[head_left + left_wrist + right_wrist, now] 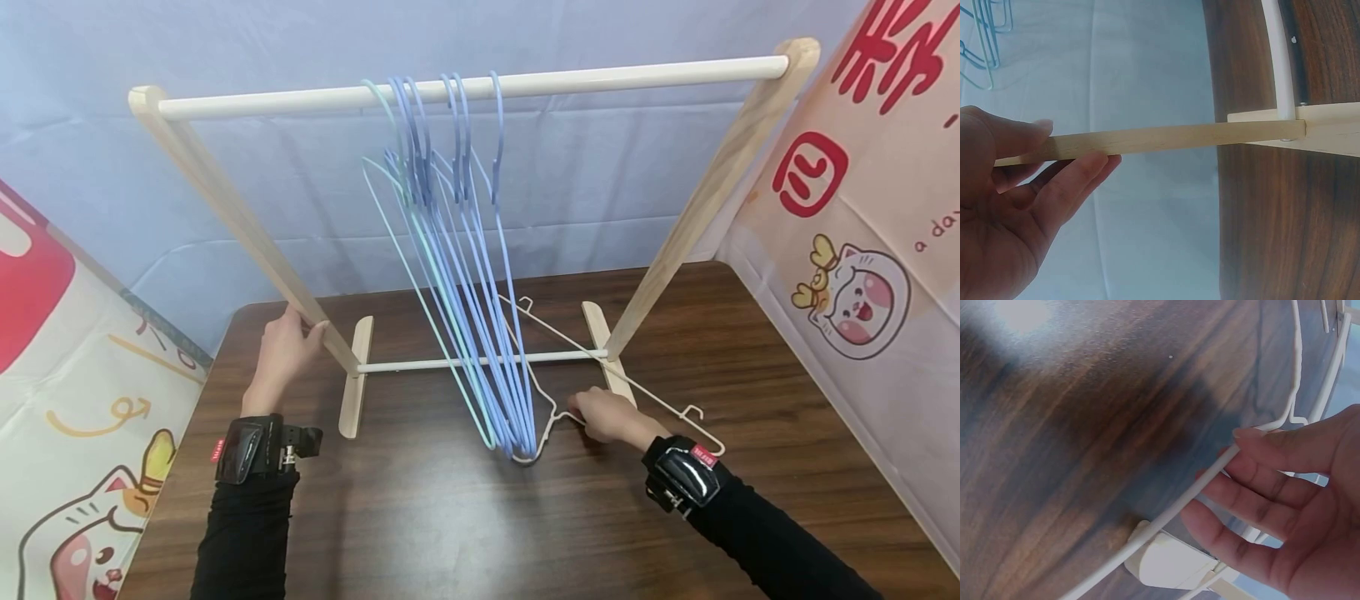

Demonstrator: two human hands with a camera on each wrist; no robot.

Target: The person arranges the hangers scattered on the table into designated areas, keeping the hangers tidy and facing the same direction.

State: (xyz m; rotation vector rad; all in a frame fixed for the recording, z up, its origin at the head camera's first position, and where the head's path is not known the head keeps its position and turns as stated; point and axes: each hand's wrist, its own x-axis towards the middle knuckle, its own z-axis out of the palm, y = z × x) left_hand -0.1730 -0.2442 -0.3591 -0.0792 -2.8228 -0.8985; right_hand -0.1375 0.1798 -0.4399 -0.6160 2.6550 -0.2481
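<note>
A wooden clothes rack with a white top rail (630, 79) stands on the table. Its left upright (1166, 139) is held low down between the thumb and fingers of my left hand (288, 354). With thumb and fingertips my right hand (603, 414) pinches a white hanger (1179, 503) just above the table, beside the rack's right foot (1169, 562). Several blue hangers (498, 275) and a mint-green hanger (401, 267) hang bunched near the rail's middle. Their lower ends overlap part of the white wire in the head view.
More white hanger wire (637, 387) runs slantwise across the rack's right foot; whether it belongs to the pinched hanger I cannot tell. A thin lower bar (412, 365) joins the rack's feet. Printed cloth walls (840, 275) enclose the brown table (420, 517) on the sides.
</note>
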